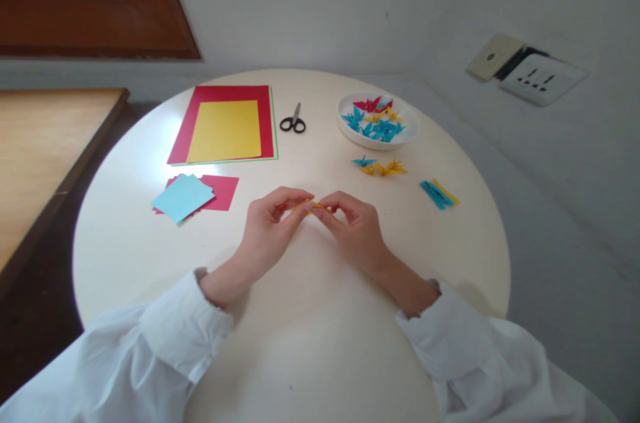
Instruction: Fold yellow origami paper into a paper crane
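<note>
My left hand (pixel 270 223) and my right hand (pixel 353 226) meet above the middle of the round white table (pixel 300 316). Both pinch a small folded piece of yellow paper (pixel 311 207) between thumb and fingertips. Most of the paper is hidden by my fingers. White sleeves cover both forearms.
A stack of red, yellow and green sheets (pixel 225 126) lies at the back left, with small blue (pixel 183 197) and red squares (pixel 220 191) nearer. Black scissors (pixel 293 121) sit behind. A white bowl (pixel 407 136) holds several folded paper cranes; loose cranes (pixel 383 167) and folded strips (pixel 439 193) lie at right.
</note>
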`<state>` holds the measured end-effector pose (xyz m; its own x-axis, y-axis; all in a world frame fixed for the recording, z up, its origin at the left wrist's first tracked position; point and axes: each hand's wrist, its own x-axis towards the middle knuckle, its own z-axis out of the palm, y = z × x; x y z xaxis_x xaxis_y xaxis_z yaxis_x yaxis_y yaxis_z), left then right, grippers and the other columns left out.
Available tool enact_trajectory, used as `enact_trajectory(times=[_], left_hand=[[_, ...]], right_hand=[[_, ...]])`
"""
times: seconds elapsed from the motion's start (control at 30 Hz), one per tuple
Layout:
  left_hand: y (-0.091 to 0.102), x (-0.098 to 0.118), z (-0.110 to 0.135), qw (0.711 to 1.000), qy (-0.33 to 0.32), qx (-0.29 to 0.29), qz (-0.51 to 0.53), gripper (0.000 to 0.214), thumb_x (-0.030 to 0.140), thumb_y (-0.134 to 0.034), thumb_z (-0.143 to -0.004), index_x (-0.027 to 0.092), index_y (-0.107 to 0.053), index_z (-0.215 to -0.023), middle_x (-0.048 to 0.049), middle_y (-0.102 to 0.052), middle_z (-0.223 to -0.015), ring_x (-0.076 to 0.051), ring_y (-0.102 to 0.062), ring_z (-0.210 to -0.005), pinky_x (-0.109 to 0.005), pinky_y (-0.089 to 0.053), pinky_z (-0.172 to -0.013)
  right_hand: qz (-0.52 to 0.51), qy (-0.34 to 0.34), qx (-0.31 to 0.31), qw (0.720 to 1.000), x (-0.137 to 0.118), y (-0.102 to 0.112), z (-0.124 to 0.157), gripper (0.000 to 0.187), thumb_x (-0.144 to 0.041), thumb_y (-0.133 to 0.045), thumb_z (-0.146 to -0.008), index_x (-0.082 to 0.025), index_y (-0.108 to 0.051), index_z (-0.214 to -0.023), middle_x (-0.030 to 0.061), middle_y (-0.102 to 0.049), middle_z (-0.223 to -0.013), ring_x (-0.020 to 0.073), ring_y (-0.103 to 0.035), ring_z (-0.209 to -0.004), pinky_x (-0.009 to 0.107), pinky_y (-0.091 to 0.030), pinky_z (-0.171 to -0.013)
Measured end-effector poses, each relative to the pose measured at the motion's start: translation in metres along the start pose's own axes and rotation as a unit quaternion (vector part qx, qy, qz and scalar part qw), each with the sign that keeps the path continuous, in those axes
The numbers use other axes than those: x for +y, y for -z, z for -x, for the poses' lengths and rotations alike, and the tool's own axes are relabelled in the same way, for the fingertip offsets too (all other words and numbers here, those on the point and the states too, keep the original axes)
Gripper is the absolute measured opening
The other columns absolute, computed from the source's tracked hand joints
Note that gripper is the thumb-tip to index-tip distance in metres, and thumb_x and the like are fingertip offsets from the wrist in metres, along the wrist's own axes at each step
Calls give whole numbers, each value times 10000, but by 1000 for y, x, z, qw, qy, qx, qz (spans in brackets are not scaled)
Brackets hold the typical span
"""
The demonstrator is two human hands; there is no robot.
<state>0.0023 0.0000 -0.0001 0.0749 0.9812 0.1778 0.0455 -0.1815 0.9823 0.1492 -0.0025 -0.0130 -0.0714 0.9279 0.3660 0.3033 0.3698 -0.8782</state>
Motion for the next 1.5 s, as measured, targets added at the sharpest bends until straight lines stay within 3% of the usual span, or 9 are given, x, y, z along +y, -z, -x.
enact_trajectory(times=[0.43,0.73,0.87,1.07,1.27,1.5], left_hand=[[0,5,-2,996,75,32,22,122,275,-702,-665,159,-671,-689,-18,-663,-685,-135,-582,-646,-254,-466,-614],[0,2,-2,996,74,38,22,151,294,-700,-673,155,-680,-729,-15,-660,-683,-124,-577,-636,-245,-465,-619],[-1,2,-2,995,91,27,44,232,330,-733,-648,157,-686,-794,-29,-690,-753,-141,-612,-688,-260,-488,-666],[0,0,-3,994,107,2,28,223,361,-720,-664,152,-697,-736,-42,-713,-764,-150,-614,-707,-253,-465,-656],[2,-4,-4,996,85,-4,-1,184,334,-696,-685,152,-683,-707,-35,-703,-720,-145,-599,-664,-248,-458,-625],[0,-3,1,996,16,-50,-78,171,325,-639,-743,166,-684,-696,-45,-705,-719,-163,-621,-687,-265,-475,-660]], right_hand=[[20,11,15,1000,0,1,-1,58,-237,-641,-755,-197,-636,-714,-2,-679,-701,133,-599,-672,262,-446,-643],[-6,-26,16,1000,-1,1,-1,81,-264,-648,-732,-200,-637,-683,-4,-676,-677,139,-596,-661,274,-446,-644],[-32,-45,24,998,-1,1,-2,96,-272,-650,-723,-195,-640,-666,-4,-670,-659,137,-586,-645,276,-436,-636],[-55,-66,46,995,1,2,-3,103,-279,-647,-723,-192,-645,-670,1,-666,-663,137,-574,-641,281,-429,-637],[-41,-61,27,997,-1,2,-3,104,-293,-636,-731,-190,-650,-727,21,-684,-737,149,-598,-699,286,-430,-652],[-33,-40,9,999,-5,2,-4,90,-292,-641,-727,-204,-625,-716,15,-670,-746,151,-597,-720,290,-438,-662]])
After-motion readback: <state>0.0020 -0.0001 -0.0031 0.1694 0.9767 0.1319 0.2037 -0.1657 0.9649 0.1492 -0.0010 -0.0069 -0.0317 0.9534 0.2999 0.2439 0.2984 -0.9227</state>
